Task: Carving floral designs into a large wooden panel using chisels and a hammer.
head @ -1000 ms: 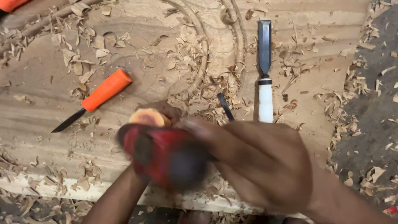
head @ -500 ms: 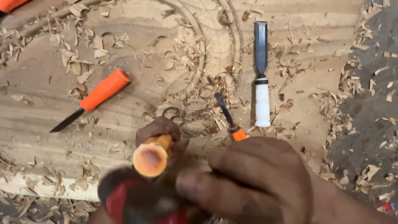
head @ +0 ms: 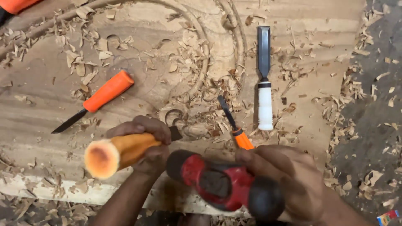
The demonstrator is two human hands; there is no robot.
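My left hand (head: 144, 140) grips a chisel with a thick orange-tan wooden handle (head: 113, 154); its dark blade tip (head: 176, 133) rests on the carved wooden panel (head: 159, 54) beside a curled groove. My right hand (head: 289, 175) holds a red and black mallet (head: 222, 184), its head just right of and below the chisel's butt end, not touching it. Curved grooves are cut into the panel above the blade.
An orange-handled chisel (head: 96, 100) lies to the left, a white-handled flat chisel (head: 264, 79) to the right, a small orange-handled tool (head: 234, 129) near my right hand. Another orange handle (head: 16, 5) sits top left. Wood shavings cover the panel and the dark floor (head: 377, 104).
The mallet has swung from in front of the chisel handle to its right and lower. My left hand and the chisel stayed at the groove.
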